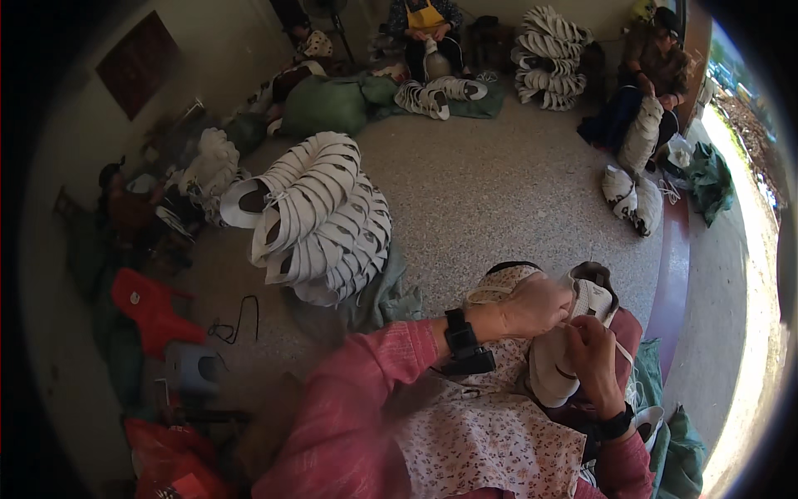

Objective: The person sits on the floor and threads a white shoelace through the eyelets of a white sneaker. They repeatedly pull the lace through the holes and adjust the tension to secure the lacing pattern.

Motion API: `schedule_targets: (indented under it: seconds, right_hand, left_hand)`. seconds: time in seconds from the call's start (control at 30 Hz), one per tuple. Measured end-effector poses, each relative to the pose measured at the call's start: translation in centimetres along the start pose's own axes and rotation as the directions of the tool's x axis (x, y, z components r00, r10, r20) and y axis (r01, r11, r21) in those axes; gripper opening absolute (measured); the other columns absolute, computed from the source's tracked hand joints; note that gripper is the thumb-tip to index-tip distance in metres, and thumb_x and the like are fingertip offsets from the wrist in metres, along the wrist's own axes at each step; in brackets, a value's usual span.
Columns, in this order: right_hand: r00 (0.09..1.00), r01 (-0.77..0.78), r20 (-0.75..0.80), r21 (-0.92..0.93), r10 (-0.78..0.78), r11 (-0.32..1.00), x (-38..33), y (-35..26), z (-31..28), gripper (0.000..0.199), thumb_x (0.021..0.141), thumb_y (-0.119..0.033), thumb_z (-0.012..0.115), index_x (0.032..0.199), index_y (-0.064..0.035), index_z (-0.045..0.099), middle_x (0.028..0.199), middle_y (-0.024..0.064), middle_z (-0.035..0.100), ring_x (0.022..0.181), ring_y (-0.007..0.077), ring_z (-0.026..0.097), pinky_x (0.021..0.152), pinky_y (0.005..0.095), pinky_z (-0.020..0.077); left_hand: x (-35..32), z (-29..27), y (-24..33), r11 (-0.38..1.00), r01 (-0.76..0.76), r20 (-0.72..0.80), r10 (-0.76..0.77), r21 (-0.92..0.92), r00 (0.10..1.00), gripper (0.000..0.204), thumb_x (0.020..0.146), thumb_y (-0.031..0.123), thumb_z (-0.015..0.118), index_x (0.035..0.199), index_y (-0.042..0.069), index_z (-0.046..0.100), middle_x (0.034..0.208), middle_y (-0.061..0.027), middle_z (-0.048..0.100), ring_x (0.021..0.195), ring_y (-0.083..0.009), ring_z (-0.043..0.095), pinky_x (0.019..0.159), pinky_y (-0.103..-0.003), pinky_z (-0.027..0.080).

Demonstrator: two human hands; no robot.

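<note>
The shoe (552,370) is off-white, the sleeve (353,395) pink, the apron (499,445) pale with brownish flowers

Left hand (536,305), fingers curled, slightly blurred; left forearm (399,351) stretches left and below it; right hand (593,356) just beside, lower right, fingers bent; right forearm (625,461) below that hand.

Right hand (595,356) at pale shoe (550,376)
</note>
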State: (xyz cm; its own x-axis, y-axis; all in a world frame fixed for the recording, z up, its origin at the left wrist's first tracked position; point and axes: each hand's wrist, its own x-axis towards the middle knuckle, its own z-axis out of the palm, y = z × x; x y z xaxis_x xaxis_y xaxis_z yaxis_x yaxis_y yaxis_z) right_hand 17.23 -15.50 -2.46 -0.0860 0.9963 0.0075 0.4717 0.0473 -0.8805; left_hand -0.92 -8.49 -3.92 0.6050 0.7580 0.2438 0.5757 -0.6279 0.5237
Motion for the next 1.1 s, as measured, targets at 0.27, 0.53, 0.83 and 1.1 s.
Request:
schedule_targets:
  seconds: [0.27, 0.53, 0.83, 1.1]
  right_hand:
    - [0.990, 0.134, 0.097, -0.350, -0.106, 0.927, 0.3, -1.9, -1.3, 0.019, 0.090, -0.017, 0.065, 0.096, 0.0007, 0.069, 0.069, 0.0173, 0.065, 0.061, 0.0334, 0.065, 0.058, 0.0391, 0.0495]
    - [0.923, 0.357, 0.232, -0.217, -0.308, 0.909, 4.0, -1.2, -3.3, 0.013, 0.082, 0.001, 0.071, 0.094, -0.0006, 0.073, 0.081, 0.0068, 0.060, 0.073, 0.0184, 0.058, 0.066, 0.0316, 0.0460]
    - [0.882, 0.447, 0.315, -0.322, -0.351, 0.834, 5.0, -1.0, -3.0, 0.008, 0.081, -0.006, 0.070, 0.088, -0.0075, 0.072, 0.085, 0.0073, 0.062, 0.078, 0.0296, 0.066, 0.066, 0.0385, 0.0488]
    - [0.992, -0.029, -0.124, -0.040, 0.024, 0.999, 8.1, 0.6, -13.0, 0.014, 0.097, -0.015, 0.059, 0.096, -0.0036, 0.067, 0.087, 0.0056, 0.064, 0.063, 0.0177, 0.057, 0.060, 0.0301, 0.0465]
  left_hand:
    - [3.3, -3.2, -1.5, 0.904, -0.402, 0.132, 0.421, -0.147, 0.897, 0.018, 0.080, 0.018, 0.072, 0.090, 0.007, 0.062, 0.095, -0.0070, 0.061, 0.083, -0.0315, 0.066, 0.070, -0.041, 0.053]
    - [2.8, -0.9, -2.8, 0.869, -0.464, -0.035, 0.465, -0.170, 0.884, 0.021, 0.078, 0.017, 0.072, 0.086, 0.005, 0.057, 0.090, -0.0089, 0.058, 0.080, -0.0327, 0.065, 0.068, -0.041, 0.053]
    - [1.7, -1.2, -3.1, 0.855, -0.430, -0.069, 0.429, -0.290, 0.901, 0.020, 0.079, 0.015, 0.074, 0.080, 0.007, 0.056, 0.086, -0.0073, 0.054, 0.081, -0.0285, 0.064, 0.069, -0.039, 0.051]
    - [2.9, -2.1, -1.7, 0.865, -0.151, 0.174, 0.261, -0.478, 0.950, 0.020, 0.086, 0.025, 0.074, 0.085, 0.005, 0.071, 0.090, -0.0066, 0.059, 0.082, -0.0243, 0.063, 0.073, -0.036, 0.050]
